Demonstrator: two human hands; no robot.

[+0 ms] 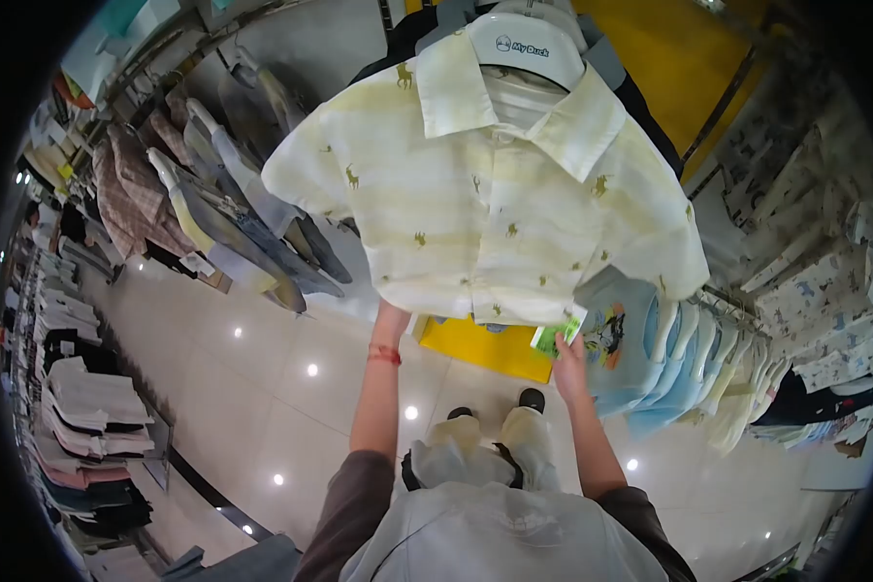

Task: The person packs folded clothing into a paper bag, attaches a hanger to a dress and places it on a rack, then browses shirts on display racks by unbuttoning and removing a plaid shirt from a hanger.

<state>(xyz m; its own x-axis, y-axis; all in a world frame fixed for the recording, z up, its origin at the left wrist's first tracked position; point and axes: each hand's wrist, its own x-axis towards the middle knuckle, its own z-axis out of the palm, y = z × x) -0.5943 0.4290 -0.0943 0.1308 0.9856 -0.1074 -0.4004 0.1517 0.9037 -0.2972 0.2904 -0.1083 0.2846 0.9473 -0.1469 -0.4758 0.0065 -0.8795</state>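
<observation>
Hanging patterned shirt [529, 218] above both hands [569, 364].

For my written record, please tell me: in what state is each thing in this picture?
Patterned shirt: on a hanger, collar folded down, front closed.
White hanger: inside the shirt's neck.
Green tag: held at the shirt's hem.
Right hand: closed on the tag.
Left hand: at the hem, fingers hidden.
Light blue tops: hanging.
Clothes at far left: folded, stacked.
</observation>
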